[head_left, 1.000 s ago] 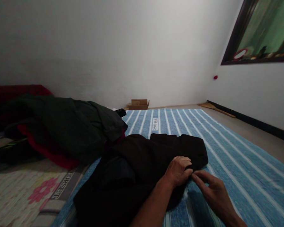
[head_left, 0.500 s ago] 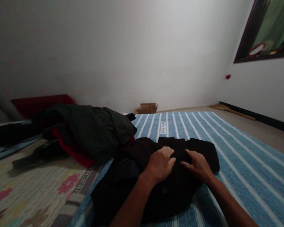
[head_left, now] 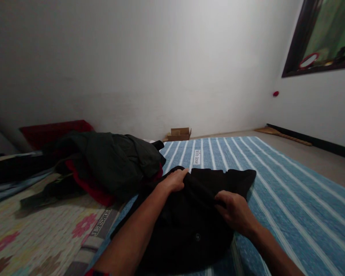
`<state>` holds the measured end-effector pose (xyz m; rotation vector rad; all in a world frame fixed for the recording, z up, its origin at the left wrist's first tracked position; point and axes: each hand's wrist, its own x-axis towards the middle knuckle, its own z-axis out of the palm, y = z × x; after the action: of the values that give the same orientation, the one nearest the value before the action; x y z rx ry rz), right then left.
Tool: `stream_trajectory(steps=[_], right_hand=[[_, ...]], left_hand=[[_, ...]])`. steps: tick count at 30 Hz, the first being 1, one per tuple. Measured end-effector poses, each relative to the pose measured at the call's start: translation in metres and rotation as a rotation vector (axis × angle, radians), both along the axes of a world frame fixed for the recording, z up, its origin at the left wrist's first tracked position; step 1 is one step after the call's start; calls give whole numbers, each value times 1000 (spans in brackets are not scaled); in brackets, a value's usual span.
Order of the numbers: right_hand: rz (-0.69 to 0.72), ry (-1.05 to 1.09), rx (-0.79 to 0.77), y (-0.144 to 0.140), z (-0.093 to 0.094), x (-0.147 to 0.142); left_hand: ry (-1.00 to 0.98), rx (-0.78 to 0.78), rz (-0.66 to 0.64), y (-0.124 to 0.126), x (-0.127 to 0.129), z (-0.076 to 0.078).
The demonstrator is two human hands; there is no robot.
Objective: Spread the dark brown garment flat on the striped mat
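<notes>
A black garment (head_left: 184,230) with a round button near its lower middle lies partly folded on the blue-and-white striped bedding (head_left: 278,207). At its upper left, my left hand (head_left: 174,180) is closed on a fold of the cloth. My right hand (head_left: 234,211) pinches the same garment farther right and nearer to me. Between the two hands the fabric rises in a slanting ridge. Its dark colour hides where one layer ends and another begins, and I cannot tell the exact kind of garment.
Left of the black garment a dark green garment (head_left: 115,161) with red cloth is heaped. Floral bedding (head_left: 51,226) lies at the lower left. A small open cardboard box (head_left: 179,134) stands by the wall. A window (head_left: 330,38) is at upper right.
My left hand has moved left and away from me, my right hand slightly nearer. Both have closed on the black cloth, lifting a fold, and its right end has drawn inward.
</notes>
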<state>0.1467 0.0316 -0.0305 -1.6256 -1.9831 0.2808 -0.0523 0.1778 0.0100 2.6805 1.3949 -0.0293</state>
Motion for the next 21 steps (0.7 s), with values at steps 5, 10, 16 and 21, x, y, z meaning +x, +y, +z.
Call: stream_trajectory(steps=[5,10,16,21], right_hand=[[147,-8,30,-25,7,-11],[153,-11,-20,-28,8,-11],[-5,-7,-148,-16,7,17],[-58,80,-302,7,-7,48]], left_hand=[[177,-20,-73,0,3,-1],[175,36,-75,-3,-3,-1],[44,206,2,-2,-2,20],[-151,385,-23,4,42,62]])
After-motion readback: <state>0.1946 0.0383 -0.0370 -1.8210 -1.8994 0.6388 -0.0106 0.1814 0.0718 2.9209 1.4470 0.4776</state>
